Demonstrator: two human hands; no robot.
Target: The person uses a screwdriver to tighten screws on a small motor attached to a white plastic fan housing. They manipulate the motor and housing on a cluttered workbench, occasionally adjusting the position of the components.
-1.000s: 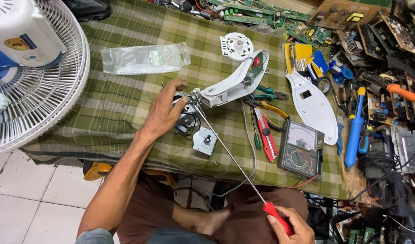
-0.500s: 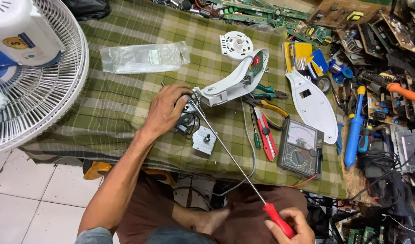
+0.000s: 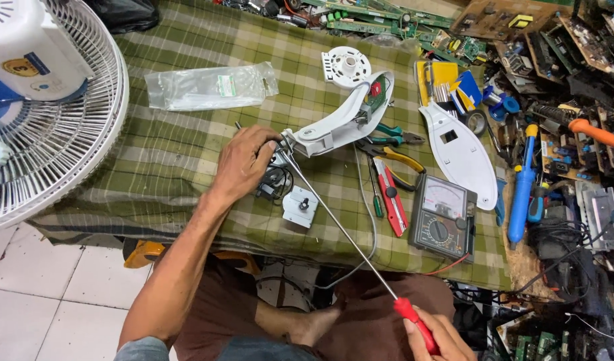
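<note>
Screwdriver (image 3: 350, 234) unmoved (tip up-left, handle down-right)

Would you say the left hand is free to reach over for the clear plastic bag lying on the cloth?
Probably not right now: the left hand is pressed on the white housing at the screwdriver tip. Otherwise the cloth up to the plastic bag lies open.
</note>
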